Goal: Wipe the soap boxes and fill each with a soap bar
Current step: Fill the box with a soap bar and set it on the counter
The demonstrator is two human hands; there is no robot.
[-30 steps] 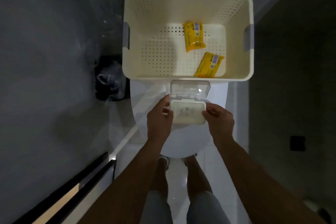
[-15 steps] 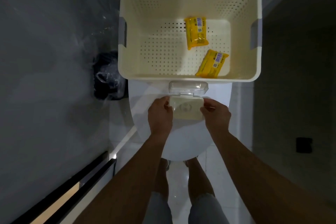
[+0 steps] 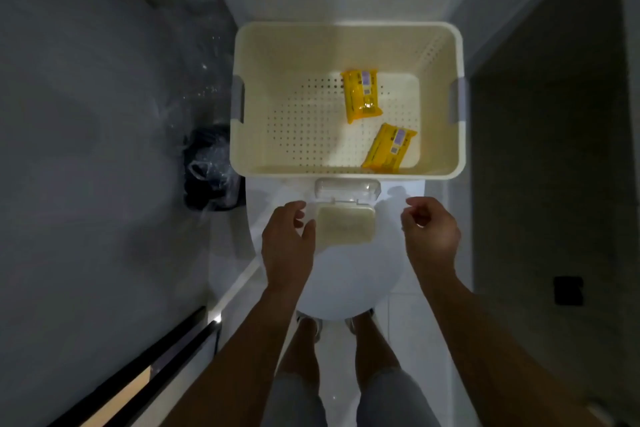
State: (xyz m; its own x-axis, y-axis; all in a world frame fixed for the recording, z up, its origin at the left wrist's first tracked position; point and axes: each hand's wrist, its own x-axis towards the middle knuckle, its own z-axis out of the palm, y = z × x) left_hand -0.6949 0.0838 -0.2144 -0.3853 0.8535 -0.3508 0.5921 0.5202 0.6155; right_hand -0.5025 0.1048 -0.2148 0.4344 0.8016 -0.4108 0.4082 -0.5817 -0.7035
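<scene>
A clear soap box (image 3: 346,224) lies on the white toilet lid (image 3: 346,284), its hinged lid (image 3: 347,190) flipped open toward the basket. A pale soap bar fills its tray. My left hand (image 3: 287,246) rests beside the box's left edge, thumb close to it, fingers loosely curled and holding nothing. My right hand (image 3: 431,236) hovers to the right of the box, apart from it, fingers curled and empty. Two yellow wrapped soap bars (image 3: 362,95) (image 3: 389,147) lie in the cream perforated basket (image 3: 242,149) just behind the box.
The basket sits across the back of the toilet. A black bin with a plastic liner (image 3: 211,173) stands on the floor to the left. A grey wall runs along the left, a dark wall on the right. My legs and feet show below.
Both hands let go of the soap box, which now lies on the toilet lid. My right hand moved away to the right. The view tilted, so the basket sits lower in frame.
</scene>
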